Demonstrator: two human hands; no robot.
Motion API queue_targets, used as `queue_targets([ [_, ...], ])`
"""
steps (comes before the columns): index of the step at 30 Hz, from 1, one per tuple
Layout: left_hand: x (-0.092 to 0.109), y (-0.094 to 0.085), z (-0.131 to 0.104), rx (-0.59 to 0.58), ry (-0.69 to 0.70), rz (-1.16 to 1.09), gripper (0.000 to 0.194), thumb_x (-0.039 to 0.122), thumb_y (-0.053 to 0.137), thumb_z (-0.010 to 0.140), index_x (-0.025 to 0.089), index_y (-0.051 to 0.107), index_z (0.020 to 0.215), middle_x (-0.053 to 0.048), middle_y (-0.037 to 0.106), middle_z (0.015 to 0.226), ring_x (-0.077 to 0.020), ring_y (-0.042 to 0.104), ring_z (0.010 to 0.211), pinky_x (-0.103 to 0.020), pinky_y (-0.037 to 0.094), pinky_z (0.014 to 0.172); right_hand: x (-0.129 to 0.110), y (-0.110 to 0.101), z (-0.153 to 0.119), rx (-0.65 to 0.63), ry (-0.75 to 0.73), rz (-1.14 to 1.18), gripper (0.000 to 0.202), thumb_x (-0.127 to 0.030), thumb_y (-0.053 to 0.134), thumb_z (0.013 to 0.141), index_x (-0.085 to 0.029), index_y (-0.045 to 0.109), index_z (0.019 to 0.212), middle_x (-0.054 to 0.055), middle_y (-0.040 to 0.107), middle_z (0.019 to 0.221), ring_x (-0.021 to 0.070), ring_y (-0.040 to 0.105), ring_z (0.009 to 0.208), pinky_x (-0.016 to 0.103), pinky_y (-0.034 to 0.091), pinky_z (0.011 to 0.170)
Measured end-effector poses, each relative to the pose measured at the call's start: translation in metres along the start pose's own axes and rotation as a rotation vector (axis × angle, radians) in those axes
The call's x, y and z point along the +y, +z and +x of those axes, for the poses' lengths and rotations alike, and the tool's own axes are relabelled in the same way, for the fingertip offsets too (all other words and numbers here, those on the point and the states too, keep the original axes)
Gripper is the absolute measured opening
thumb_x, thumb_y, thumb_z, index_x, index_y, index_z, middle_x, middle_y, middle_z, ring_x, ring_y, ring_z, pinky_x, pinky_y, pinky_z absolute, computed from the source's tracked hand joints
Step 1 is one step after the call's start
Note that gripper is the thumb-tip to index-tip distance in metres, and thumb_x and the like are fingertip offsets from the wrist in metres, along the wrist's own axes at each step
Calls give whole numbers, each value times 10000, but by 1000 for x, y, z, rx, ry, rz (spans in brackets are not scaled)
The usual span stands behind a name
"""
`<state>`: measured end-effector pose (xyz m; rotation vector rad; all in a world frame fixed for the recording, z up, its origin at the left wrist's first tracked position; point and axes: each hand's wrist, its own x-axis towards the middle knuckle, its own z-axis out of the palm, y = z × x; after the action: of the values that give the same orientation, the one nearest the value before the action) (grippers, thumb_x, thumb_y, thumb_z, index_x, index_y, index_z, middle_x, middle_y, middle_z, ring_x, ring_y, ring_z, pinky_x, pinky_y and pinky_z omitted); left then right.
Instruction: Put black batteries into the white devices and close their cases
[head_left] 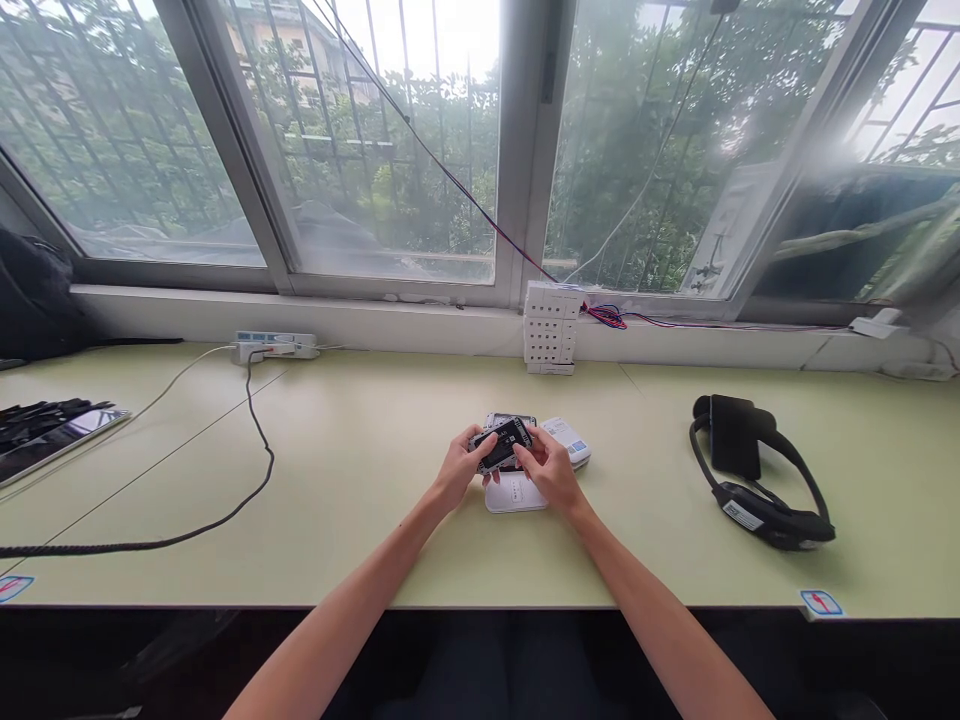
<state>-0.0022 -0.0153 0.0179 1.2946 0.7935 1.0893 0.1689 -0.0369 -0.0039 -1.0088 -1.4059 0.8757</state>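
Observation:
Above the table, both of my hands hold a small opened electronic device (506, 446) with a black battery-like face and circuit parts along its edges. My left hand (457, 470) grips its left side, thumb on top. My right hand (553, 475) holds the right side, its thumb pressed near the lower right edge. Beneath lies a white rounded cover (516, 495), partly hidden by my hands. Just behind the device another flat part with a printed label (511, 419) peeks out. A white rounded device (568, 438) with blue-marked labels lies beside my right hand.
A black head strap (776, 515) with a dark phone-like slab (733, 435) sits at the right. A power strip (276, 346) and black cable (259, 490) are at the left. A white multi-socket block (551, 328) stands by the window. A tablet-like slab (64, 440) lies far left.

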Motion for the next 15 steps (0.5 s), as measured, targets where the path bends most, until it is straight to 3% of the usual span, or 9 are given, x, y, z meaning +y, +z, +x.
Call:
queue_targets([
  [3, -1, -2, 3, 77, 8, -82, 398, 502, 675, 780, 197, 419, 782, -8, 648, 610, -144, 590, 402, -204, 372, 340, -2, -3, 1, -29, 0, -62, 303, -438, 616, 845, -169, 648, 980, 56, 696, 745, 189, 638, 608, 277, 482, 489],
  [6, -1, -5, 5, 140, 16, -168, 380, 490, 666, 783, 204, 419, 816, -6, 661, 641, -141, 591, 411, -205, 368, 354, -7, -6, -1, -72, -77, -223, 240, -418, 644, 826, -185, 699, 839, 56, 719, 794, 172, 620, 614, 279, 482, 537],
  [10, -2, -8, 7, 176, 0, -220, 342, 487, 615, 807, 203, 442, 887, -29, 689, 701, -137, 590, 420, -206, 348, 361, -10, -4, -6, -206, -187, -355, 209, -368, 698, 789, -203, 735, 912, 37, 728, 818, 148, 581, 583, 274, 461, 550],
  [15, -3, -8, 8, 225, -38, -245, 299, 466, 507, 851, 171, 481, 893, -63, 687, 685, -138, 572, 396, -218, 321, 355, -12, 2, -11, -415, -299, -393, 320, -319, 775, 722, -214, 730, 1021, 55, 732, 974, 202, 654, 788, 277, 486, 639],
])
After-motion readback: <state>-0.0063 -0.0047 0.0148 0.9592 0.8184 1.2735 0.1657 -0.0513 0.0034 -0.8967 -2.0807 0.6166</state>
